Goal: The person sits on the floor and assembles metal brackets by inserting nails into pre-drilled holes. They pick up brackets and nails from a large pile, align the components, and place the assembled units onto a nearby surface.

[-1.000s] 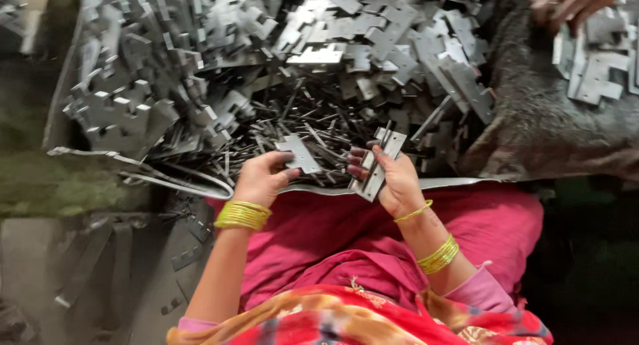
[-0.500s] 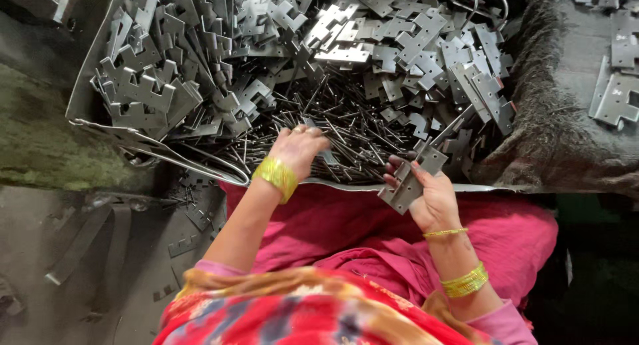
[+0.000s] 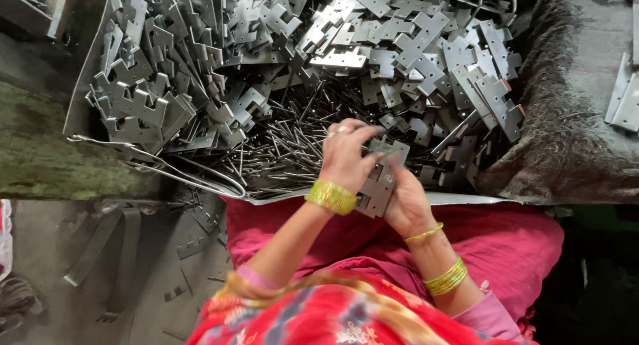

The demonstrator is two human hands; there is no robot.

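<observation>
Change of state: half a second earlier the left hand [image 3: 346, 160] was out over the pins [image 3: 279, 142] in the tray, apart from the right hand [image 3: 405, 202]. It now rests on the hinge plate [image 3: 378, 185] that the right hand holds. Both hands meet on that plate at the near edge of the tray [image 3: 86, 85], above the lap.

Finger state: the left fingers are curled over the top of the plate, tips pinched close; whether a pin sits between them cannot be told. The right fingers are wrapped around the plate's lower half, closed on it.

Judgement: with the left hand back from the pin pile and set on the plate, the work appears to be at the stage of fitting a pin to the hinge.

Surface: the tray is a shallow sheet-metal pan, heaped with loose notched plates [image 3: 153, 98] at left and rear, and with thin dark pins in the middle. A wire loop [image 3: 166, 168] lies along its near left edge.

Surroundings: bare concrete floor [image 3: 53, 265] at left with a few stray plates; a dark rough cloth [image 3: 566, 138] at right; more plates [image 3: 626, 98] beyond it
</observation>
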